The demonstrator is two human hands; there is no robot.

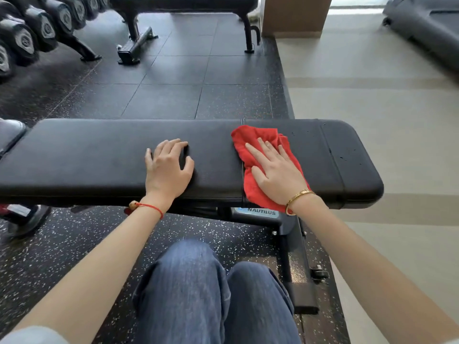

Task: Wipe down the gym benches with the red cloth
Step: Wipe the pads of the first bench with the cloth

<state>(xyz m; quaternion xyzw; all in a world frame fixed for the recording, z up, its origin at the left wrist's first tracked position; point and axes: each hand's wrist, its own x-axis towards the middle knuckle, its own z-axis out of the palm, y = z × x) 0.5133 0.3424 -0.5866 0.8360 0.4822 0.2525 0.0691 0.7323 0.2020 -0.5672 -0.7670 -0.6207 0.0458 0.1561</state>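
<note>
Dumbbell rack (37, 31) beside far rubber flooring (173, 90).

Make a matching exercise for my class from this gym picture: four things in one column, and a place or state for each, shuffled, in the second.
Things
1. red cloth
2. left hand
3. dumbbells
4. second bench

Places or states
A. racked at the far left
B. resting bare on the near bench pad
C. pressed flat under the right hand
D. standing across the dark floor, at the top of the view

Pairs: 1-C, 2-B, 3-A, 4-D
</note>
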